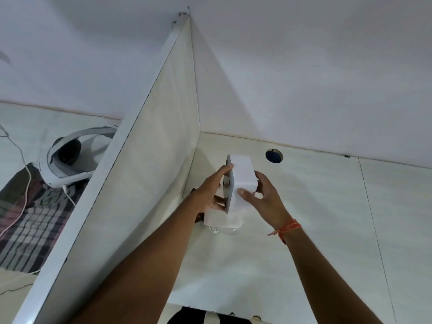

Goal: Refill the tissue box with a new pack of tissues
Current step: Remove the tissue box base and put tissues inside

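Observation:
I hold a white tissue box [243,174] tilted up above the desk, near the corner by the divider. My left hand [214,192] grips its left side, fingers around the thin grey panel [228,185] at that end. My right hand [261,197] clasps the box's right side, thumb on its front face. Under the box, a white stack of tissues [223,220] lies on the desk, with crumpled clear plastic wrap [222,230] at its near edge.
A white divider panel [149,146] stands to the left, and a white wall closes the back. A round cable hole [274,155] is in the desk [304,230] behind the box. Beyond the divider lie a white headset [72,157], cables and a checked cloth [30,218].

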The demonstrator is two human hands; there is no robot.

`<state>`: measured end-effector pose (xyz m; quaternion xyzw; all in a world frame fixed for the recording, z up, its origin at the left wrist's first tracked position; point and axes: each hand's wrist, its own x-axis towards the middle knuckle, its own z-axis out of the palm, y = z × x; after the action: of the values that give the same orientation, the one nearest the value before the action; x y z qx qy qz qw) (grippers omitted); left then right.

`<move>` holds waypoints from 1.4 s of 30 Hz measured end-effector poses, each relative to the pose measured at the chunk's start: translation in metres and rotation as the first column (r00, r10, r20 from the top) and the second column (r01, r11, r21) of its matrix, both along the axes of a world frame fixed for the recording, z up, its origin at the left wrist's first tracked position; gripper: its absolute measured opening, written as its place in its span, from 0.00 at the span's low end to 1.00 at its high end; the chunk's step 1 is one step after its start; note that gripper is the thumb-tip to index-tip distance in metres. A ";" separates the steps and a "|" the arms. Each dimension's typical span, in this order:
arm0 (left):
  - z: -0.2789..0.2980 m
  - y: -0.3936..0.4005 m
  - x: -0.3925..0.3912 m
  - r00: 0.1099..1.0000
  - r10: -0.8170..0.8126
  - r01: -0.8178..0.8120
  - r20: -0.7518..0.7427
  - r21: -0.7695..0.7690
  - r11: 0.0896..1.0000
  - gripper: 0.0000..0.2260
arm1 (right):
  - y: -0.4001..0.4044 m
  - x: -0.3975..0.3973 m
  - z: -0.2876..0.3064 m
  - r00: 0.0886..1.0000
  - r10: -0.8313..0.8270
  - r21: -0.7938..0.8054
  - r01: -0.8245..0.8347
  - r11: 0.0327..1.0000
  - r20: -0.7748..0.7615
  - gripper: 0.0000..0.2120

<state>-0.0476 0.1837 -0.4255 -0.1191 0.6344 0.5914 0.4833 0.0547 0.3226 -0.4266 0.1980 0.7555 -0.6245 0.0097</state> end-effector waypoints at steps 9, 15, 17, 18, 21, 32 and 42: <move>-0.013 -0.008 0.014 0.952 -0.176 0.184 -0.252 0.005 0.983 0.26 | 0.008 -0.012 0.009 0.969 -0.248 -0.219 0.247 0.944 0.023 0.10; -0.014 -0.002 0.016 0.969 -0.039 0.064 -0.244 0.093 0.994 0.19 | 0.012 -0.009 0.009 0.950 -0.299 -0.348 0.313 0.884 0.094 0.12; -0.015 0.000 0.016 0.961 -0.013 0.041 -0.275 0.095 0.995 0.21 | 0.010 -0.011 0.009 0.947 -0.311 -0.340 0.321 0.884 0.085 0.11; -0.016 0.001 0.017 0.956 -0.002 0.032 -0.295 0.099 0.995 0.22 | 0.009 -0.011 0.008 0.948 -0.311 -0.334 0.317 0.888 0.072 0.11; -0.019 0.003 0.015 0.941 0.003 0.023 -0.339 0.073 0.997 0.21 | 0.006 -0.011 0.007 0.951 -0.304 -0.328 0.305 0.894 0.057 0.11; -0.026 0.009 0.006 0.956 -0.001 0.017 -0.295 0.054 0.998 0.27 | 0.014 -0.018 -0.003 0.953 -0.289 -0.360 0.302 0.882 0.093 0.13; -0.040 0.014 -0.038 0.916 0.143 -0.179 -0.376 -0.062 0.982 0.28 | 0.045 -0.015 -0.031 0.803 -0.500 -0.573 0.587 0.572 0.323 0.15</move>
<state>-0.0856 0.1972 -0.4654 -0.0802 0.7295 0.6101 0.2987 0.0393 0.3680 -0.4580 0.4431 0.3906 -0.8041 -0.0675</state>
